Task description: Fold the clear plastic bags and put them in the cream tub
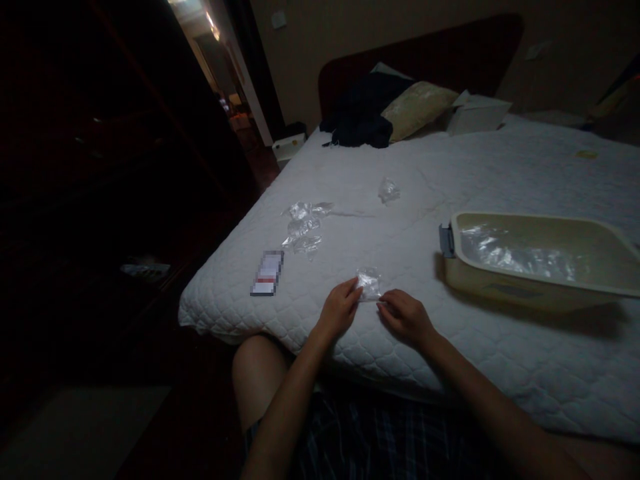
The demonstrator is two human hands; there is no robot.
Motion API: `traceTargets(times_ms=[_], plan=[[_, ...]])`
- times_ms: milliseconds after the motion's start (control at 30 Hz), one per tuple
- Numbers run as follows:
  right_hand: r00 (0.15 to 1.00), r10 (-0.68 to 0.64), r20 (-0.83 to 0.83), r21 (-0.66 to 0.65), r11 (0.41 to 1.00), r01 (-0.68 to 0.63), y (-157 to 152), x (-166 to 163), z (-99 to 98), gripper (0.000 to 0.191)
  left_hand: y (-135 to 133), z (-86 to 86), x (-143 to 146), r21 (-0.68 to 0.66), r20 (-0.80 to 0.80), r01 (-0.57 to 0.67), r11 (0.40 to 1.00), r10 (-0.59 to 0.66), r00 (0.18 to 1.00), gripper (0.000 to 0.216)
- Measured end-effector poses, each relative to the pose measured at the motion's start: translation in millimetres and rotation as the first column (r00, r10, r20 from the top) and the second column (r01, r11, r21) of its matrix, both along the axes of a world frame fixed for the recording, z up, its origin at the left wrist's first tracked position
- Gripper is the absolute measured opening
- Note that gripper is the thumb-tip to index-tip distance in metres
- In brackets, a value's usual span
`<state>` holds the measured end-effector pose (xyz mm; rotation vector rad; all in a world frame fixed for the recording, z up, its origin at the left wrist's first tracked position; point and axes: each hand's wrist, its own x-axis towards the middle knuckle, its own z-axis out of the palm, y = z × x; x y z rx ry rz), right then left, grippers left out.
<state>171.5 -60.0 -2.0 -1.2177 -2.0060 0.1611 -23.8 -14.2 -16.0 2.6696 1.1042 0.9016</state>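
A small clear plastic bag (369, 283) lies flat on the white quilted bed cover between my two hands. My left hand (341, 308) holds its left edge, the fingers closed and pressed on the plastic. At the lower right corner, my right hand (406, 317) pinches the bag between thumb and fingertips. Further up the bed is a loose pile of crumpled clear plastic bags (304, 227). One more crumpled bag (389, 191) lies apart, to the right of that pile.
To the right stands a cream plastic bin (530, 293) with a grey latch, holding clear plastic bags (520, 253). A phone (267, 273) lies near the bed's left edge. Dark clothing (367, 110), a patterned pillow (423, 109) and a white box (479, 115) are by the headboard.
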Motion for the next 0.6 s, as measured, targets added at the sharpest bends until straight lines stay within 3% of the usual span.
traceTargets(times_ms=[133,400,600], plan=[[0.995,-0.082,-0.058,-0.005,0.997,0.082,5.9,-2.7,1.2,0.018,0.5,0.2,0.7,0.008,-0.016,0.033,0.999,-0.032,0.999,0.044],[0.909,-0.277,-0.312,-0.329,0.929,0.17,20.3,0.1,-3.7,0.028,1.4,0.5,2.3,0.018,-0.041,0.042,0.999,-0.041,0.998,0.04],[0.925,-0.264,-0.273,-0.337,0.927,0.165,25.7,3.8,-8.7,0.02,2.5,-0.8,4.8,0.051,-0.065,0.01,0.999,-0.007,0.998,0.03]])
